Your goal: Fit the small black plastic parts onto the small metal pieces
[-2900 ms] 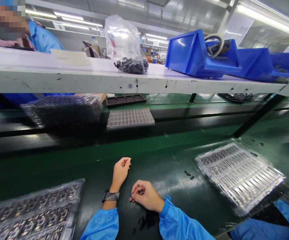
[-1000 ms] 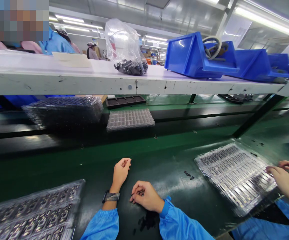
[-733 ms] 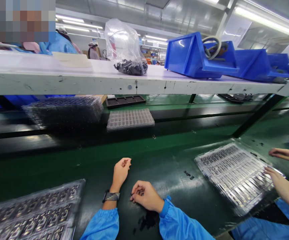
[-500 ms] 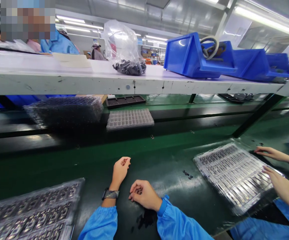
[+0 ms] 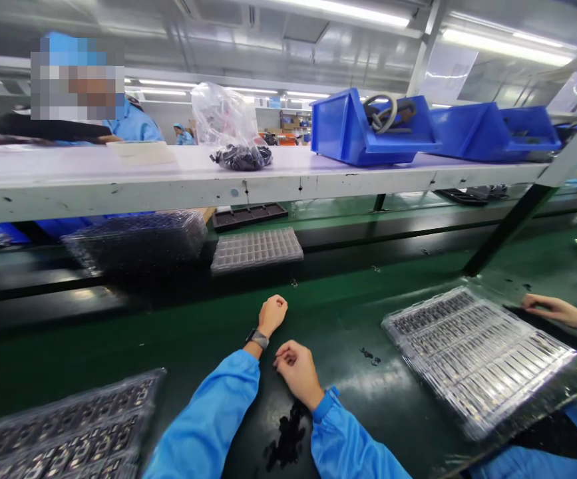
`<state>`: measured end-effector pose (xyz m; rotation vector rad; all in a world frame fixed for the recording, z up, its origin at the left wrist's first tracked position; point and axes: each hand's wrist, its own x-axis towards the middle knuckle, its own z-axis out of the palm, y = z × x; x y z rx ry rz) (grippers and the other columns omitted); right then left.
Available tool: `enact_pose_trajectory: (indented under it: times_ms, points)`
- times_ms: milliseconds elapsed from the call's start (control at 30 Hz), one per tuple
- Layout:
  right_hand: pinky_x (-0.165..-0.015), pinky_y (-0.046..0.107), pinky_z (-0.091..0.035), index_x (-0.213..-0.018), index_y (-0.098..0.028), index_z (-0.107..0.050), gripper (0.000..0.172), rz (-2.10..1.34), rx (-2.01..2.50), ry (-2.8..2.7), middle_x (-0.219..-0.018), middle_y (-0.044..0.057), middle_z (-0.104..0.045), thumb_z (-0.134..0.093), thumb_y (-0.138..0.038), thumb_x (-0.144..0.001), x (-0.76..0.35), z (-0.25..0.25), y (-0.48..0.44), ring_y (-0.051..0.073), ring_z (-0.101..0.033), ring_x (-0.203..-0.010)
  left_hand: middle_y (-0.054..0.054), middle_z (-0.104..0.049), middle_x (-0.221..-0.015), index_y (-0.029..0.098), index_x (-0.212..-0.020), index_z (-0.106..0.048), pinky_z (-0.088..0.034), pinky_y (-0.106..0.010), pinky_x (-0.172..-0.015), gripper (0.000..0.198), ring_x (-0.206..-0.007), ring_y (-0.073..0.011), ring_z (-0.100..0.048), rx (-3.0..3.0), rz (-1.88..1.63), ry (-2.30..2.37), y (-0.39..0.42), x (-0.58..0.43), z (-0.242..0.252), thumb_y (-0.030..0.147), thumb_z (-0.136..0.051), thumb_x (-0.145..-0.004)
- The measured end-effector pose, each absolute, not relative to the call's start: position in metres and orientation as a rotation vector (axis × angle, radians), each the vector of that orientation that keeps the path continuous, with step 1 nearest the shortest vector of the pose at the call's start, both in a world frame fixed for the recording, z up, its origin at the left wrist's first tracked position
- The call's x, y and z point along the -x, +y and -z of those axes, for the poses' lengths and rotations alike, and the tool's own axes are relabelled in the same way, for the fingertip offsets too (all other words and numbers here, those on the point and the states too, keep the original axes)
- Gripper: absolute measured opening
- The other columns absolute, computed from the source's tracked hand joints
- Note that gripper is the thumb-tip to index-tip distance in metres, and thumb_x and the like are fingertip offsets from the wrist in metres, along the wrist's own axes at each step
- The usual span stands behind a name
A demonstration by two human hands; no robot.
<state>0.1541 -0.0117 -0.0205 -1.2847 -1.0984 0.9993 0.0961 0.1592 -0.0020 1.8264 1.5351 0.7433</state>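
Observation:
My left hand [image 5: 273, 315], with a watch on its wrist, is over the green work surface [image 5: 208, 332]. Its fingers are curled together, and whatever they hold is hidden. Just below and to the right is my right hand [image 5: 299, 374], its thumb and fingers closed in a pinch. Anything between those fingertips is too small to make out. Under my right wrist lies a pile of small black pieces [image 5: 287, 436]. A small part [image 5: 294, 283] rests on the surface beyond my left hand.
A clear tray of small parts [image 5: 78, 439] lies at lower left, another filled tray [image 5: 472, 352] at right. A co-worker's hand [image 5: 560, 311] is beside the right tray. An overhead shelf [image 5: 168, 183] carries blue bins [image 5: 338, 130] and a plastic bag [image 5: 225, 120]. A compartment tray [image 5: 258, 249] sits beneath it.
My left hand has moved right and forward, turning its back more to view. My right hand has shifted slightly up and right. One co-worker's hand has left the right tray. The view has tilted.

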Motion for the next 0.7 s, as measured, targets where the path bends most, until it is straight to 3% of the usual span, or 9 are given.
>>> enact_pose_trajectory:
  times_ms: [67,233,333,533,700]
  points:
    - [-0.058,0.026,-0.048,-0.079,-0.019,-0.063,0.01,-0.946,1.311,-0.997,-0.067,0.003,-0.071,-0.06,-0.017,-0.07,-0.17,0.02,-0.003,0.017,-0.064,-0.058,-0.011,-0.076,-0.092,0.019,-0.088,-0.071,-0.047,-0.033,-0.079,0.01,-0.094,-0.027,-0.071,-1.835,-0.714,1.633,0.174,-0.113,-0.002,0.027,-0.066,-0.087]
    - [-0.055,0.028,-0.049,-0.079,-0.019,-0.062,0.013,-0.944,1.331,-0.862,-0.067,0.004,-0.07,-0.063,-0.022,-0.067,-0.188,0.026,0.01,0.019,-0.065,-0.057,-0.025,-0.068,-0.123,0.011,-0.11,-0.07,-0.048,-0.038,-0.086,0.038,-0.114,-0.035,-0.067,-1.785,-0.651,1.832,0.207,-0.146,-0.007,0.043,-0.068,-0.089]
    - [-0.056,0.029,-0.052,-0.079,-0.018,-0.063,0.013,-0.923,1.317,-0.835,-0.067,0.005,-0.071,-0.065,-0.026,-0.069,-0.188,0.029,0.013,0.019,-0.066,-0.058,-0.027,-0.064,-0.126,0.009,-0.112,-0.071,-0.049,-0.039,-0.087,0.043,-0.116,-0.0369,-0.065,-1.771,-0.625,1.897,0.218,-0.159,-0.005,0.044,-0.071,-0.086]
    - [-0.062,0.033,-0.057,-0.084,-0.017,-0.067,0.027,-0.895,1.315,-0.776,-0.074,0.008,-0.074,-0.073,-0.041,-0.071,-0.201,0.028,0.014,0.023,-0.071,-0.066,-0.023,-0.062,-0.129,0.014,-0.108,-0.074,-0.048,-0.04,-0.095,0.028,-0.121,-0.0359,-0.061,-1.798,-0.631,1.934,0.227,-0.17,0.004,0.022,-0.07,-0.082]
    - [-0.066,0.035,-0.058,-0.084,-0.017,-0.067,0.031,-0.889,1.291,-0.768,-0.075,0.01,-0.075,-0.073,-0.044,-0.07,-0.203,0.028,0.014,0.023,-0.072,-0.067,-0.028,-0.064,-0.128,0.008,-0.116,-0.071,-0.049,-0.042,-0.093,0.041,-0.12,-0.0381,-0.062,-1.752,-0.632,1.973,0.235,-0.162,0.006,0.031,-0.074,-0.081]
